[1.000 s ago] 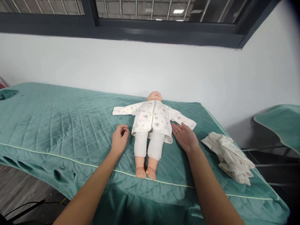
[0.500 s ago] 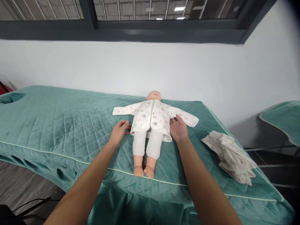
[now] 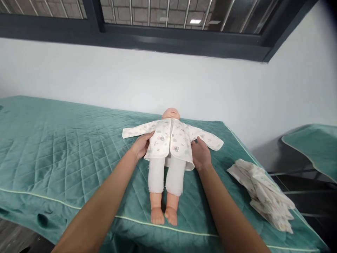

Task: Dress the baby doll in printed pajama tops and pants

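Observation:
A baby doll lies on its back on a teal quilted bed, head toward the wall, bare feet near the front edge. It wears a white printed jacket and white leggings. My left hand presses against the doll's side under its sleeve, fingers curled on the jacket. My right hand grips the doll's other side at the jacket hem, fingers wrapped round it.
A crumpled pile of white printed cloth lies on the bed at the right. A second teal-covered bed stands further right across a gap. A white wall and dark window frame are behind.
Both hands moved in from the bedcover beside the doll and closed on its torso from either side. The view has shifted slightly closer.

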`<state>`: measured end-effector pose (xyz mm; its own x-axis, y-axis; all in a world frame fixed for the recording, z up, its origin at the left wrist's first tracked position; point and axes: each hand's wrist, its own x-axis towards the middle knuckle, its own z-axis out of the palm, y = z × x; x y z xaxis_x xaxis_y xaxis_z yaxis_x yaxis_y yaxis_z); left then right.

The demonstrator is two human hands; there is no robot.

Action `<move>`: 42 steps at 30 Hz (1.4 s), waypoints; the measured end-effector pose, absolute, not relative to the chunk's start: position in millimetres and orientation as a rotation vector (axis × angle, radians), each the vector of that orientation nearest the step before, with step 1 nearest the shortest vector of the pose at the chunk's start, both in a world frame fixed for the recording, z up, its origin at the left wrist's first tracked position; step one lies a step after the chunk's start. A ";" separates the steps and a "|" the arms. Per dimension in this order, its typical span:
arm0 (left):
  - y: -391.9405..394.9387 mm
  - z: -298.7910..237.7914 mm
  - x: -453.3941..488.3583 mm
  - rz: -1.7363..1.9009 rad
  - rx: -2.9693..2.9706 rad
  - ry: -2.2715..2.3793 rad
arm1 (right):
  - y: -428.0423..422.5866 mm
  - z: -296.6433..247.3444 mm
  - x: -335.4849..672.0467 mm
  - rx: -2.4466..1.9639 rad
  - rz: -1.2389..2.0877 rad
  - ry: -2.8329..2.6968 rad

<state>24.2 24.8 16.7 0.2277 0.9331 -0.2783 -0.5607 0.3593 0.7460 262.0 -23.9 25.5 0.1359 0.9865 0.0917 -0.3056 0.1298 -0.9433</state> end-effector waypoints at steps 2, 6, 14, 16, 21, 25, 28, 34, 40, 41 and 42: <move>36.3 15.9 28.7 1.130 0.603 0.768 | -13.2 26.8 264.4 -0.955 1.286 -0.911; 62.4 13.2 41.2 1.174 0.633 0.723 | 14.4 25.6 271.6 -0.969 1.251 -0.904; 66.3 9.4 52.0 1.216 0.711 0.599 | 35.1 25.4 279.3 -0.951 1.320 -0.846; 62.6 8.2 50.4 1.231 0.739 0.624 | 32.5 26.3 278.7 -0.938 1.371 -0.779; 54.6 7.9 44.5 1.194 0.849 0.790 | 23.0 25.7 278.3 -0.894 1.467 -0.661; 47.8 11.7 35.9 1.133 0.915 0.976 | 17.3 26.6 279.6 -0.889 1.523 -0.638; 44.6 15.9 26.5 1.045 0.927 1.043 | 14.6 28.6 280.0 -0.906 1.547 -0.646; 45.9 21.8 17.3 1.183 0.702 1.110 | 14.8 30.6 275.3 -1.076 1.513 -0.658; 50.8 16.9 19.0 1.477 0.538 0.979 | 20.4 17.2 276.2 -1.214 1.215 -0.911; 52.3 14.9 17.5 1.529 0.519 0.986 | 20.9 13.6 277.4 -1.227 1.132 -0.958; 54.1 12.8 15.3 1.580 0.502 0.999 | 21.1 10.3 278.5 -1.238 1.065 -0.984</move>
<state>15.3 54.1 12.8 -0.2654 0.9441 -0.1954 -0.5810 0.0051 0.8139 278.5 21.1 10.3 0.2311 0.9729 0.0053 -0.0821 0.0249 -0.9963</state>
